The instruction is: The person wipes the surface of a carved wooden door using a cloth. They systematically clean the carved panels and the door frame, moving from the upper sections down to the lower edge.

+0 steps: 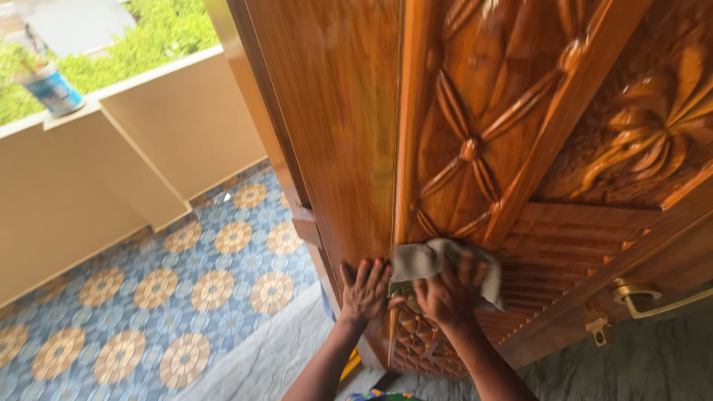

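A carved, polished wooden door (512, 126) fills the right of the head view, with raised flower and lattice patterns. My right hand (449, 293) presses a grey cloth (434, 260) against the carved panel near the door's lower edge. My left hand (364, 289) lies flat on the smooth plain side of the door (338, 134), fingers spread, just left of the cloth.
A brass door handle (646, 297) sticks out at the lower right. The floor has blue tiles with tan round patterns (148, 297) and a grey stone threshold (275, 349). A cream parapet wall (111, 163) carries a white and blue pot (52, 89).
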